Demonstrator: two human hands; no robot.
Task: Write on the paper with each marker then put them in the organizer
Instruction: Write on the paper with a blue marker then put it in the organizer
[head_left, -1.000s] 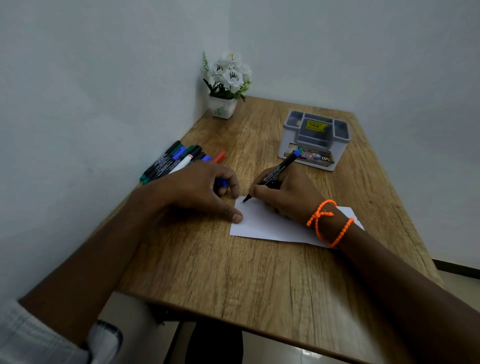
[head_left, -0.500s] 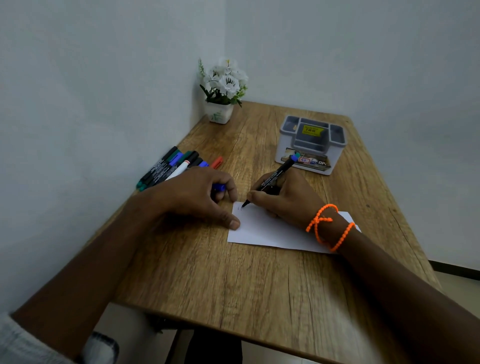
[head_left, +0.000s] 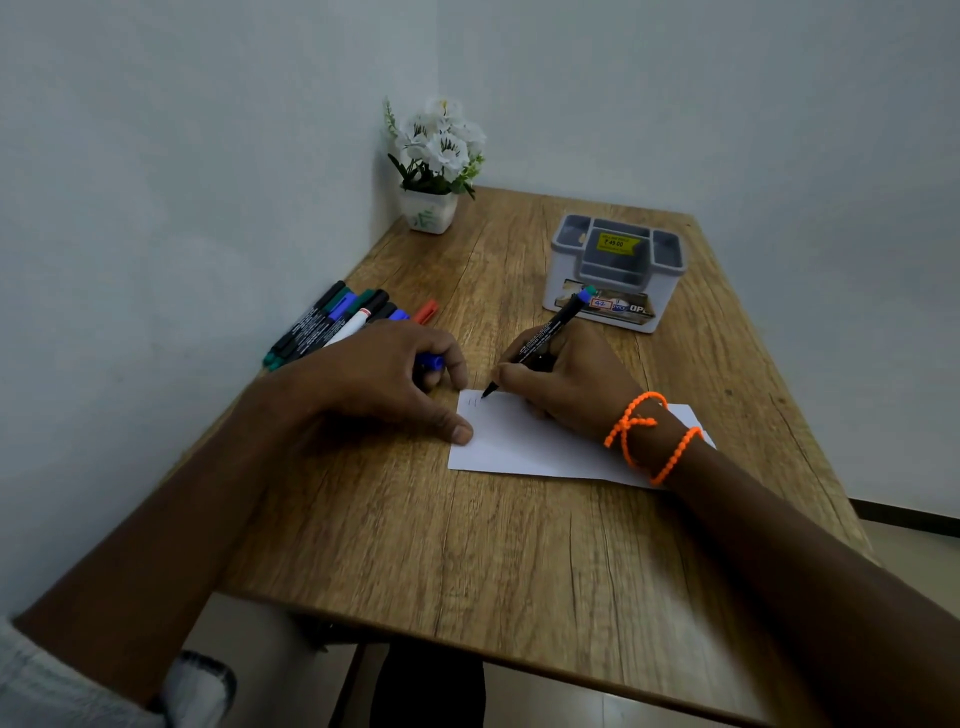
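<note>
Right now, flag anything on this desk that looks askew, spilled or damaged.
Nothing stands out. The paper lies flat, the organizer stands upright, and the spare markers lie bundled by the wall. The right hand writes; the left hand pins the sheet.

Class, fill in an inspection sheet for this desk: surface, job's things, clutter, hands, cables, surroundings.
Surface: wooden table, bare in front.
Job's things: paper with faint marks; black marker, tip on paper; spare markers at left edge; grey organizer, compartments look empty.
Clutter: potted white flowers in far corner.
Hands: right hand writing; left hand steadies paper, holds blue cap.
Cables: nothing seen.
Surroundings: plain walls.
</note>
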